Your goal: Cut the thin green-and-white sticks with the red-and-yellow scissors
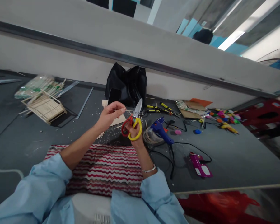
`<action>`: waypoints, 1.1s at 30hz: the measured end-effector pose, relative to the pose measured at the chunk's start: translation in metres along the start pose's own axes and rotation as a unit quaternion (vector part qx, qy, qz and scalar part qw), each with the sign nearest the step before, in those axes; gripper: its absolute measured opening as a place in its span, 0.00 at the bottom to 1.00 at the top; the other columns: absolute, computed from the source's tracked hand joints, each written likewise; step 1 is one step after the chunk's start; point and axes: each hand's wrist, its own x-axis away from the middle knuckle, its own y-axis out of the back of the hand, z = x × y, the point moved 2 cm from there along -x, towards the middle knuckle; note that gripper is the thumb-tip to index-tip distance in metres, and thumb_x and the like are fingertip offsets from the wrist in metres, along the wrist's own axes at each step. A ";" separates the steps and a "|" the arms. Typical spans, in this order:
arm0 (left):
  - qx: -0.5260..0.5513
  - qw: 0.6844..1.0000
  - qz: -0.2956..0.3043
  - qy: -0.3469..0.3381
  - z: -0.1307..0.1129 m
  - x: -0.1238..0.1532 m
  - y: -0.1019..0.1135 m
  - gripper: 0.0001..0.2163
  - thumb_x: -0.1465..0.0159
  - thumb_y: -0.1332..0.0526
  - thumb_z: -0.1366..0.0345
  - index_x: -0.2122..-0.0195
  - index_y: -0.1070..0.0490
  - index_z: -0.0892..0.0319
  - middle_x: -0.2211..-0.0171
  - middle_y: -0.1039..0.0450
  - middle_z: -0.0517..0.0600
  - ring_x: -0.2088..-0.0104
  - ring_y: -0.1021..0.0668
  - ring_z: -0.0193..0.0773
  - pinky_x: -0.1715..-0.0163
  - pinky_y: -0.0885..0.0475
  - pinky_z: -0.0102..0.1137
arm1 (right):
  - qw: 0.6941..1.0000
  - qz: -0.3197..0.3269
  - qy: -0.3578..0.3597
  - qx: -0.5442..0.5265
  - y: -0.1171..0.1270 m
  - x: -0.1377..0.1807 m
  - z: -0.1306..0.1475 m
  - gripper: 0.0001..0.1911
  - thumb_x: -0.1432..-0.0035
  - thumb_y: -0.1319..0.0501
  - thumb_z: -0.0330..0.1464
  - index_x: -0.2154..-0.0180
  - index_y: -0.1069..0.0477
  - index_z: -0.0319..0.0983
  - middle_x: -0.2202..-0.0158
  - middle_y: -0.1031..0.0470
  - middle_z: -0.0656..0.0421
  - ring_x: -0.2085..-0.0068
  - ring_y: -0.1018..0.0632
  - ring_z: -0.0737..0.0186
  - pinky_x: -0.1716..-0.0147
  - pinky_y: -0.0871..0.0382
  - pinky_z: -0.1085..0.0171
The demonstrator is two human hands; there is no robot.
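My left hand (110,115) is closed in a pinch on a thin wooden stick (128,110), whose end reaches toward the scissors. My right hand (135,134) grips the scissors (137,109) by their red and yellow handles, blades pointing up and away from me. Whether the stick lies between the blades I cannot tell. Under my hands lie a pale wooden piece (118,120) and many small offcuts. A striped cloth (102,168) is spread beneath my forearms.
A small stick-built frame (45,109) stands left, by bagged sticks (35,87) and a metal ruler (84,102). Behind my hands is a black bag (126,82) with a phone (114,95). To the right are a blue glue gun (162,130), pliers (163,109) and colourful pom-poms (224,116).
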 end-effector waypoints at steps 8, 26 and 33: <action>-0.017 0.998 0.051 0.020 0.002 0.003 0.002 0.10 0.43 0.33 0.58 0.68 0.27 0.61 0.72 0.30 0.47 0.72 0.31 0.29 0.72 0.35 0.25 | 0.980 0.022 0.133 0.144 -0.010 0.019 0.013 0.30 0.39 0.46 0.36 0.38 0.50 0.39 0.55 0.27 0.51 0.58 0.22 0.60 0.58 0.24 0.60; 0.008 0.998 0.063 -0.003 0.007 0.004 0.010 0.13 0.44 0.32 0.55 0.69 0.29 0.60 0.73 0.29 0.47 0.72 0.27 0.31 0.71 0.31 0.27 | 0.913 -0.017 0.269 0.305 -0.001 0.021 0.021 0.25 0.41 0.41 0.38 0.43 0.38 0.39 0.50 0.29 0.50 0.51 0.27 0.56 0.50 0.31 0.57; 0.001 0.997 0.072 -0.027 0.009 0.002 0.013 0.14 0.45 0.31 0.55 0.71 0.28 0.61 0.72 0.29 0.48 0.70 0.27 0.32 0.69 0.31 0.27 | 0.903 0.004 0.239 0.357 0.003 0.015 0.013 0.23 0.42 0.45 0.30 0.44 0.36 0.39 0.52 0.28 0.51 0.50 0.27 0.56 0.50 0.30 0.56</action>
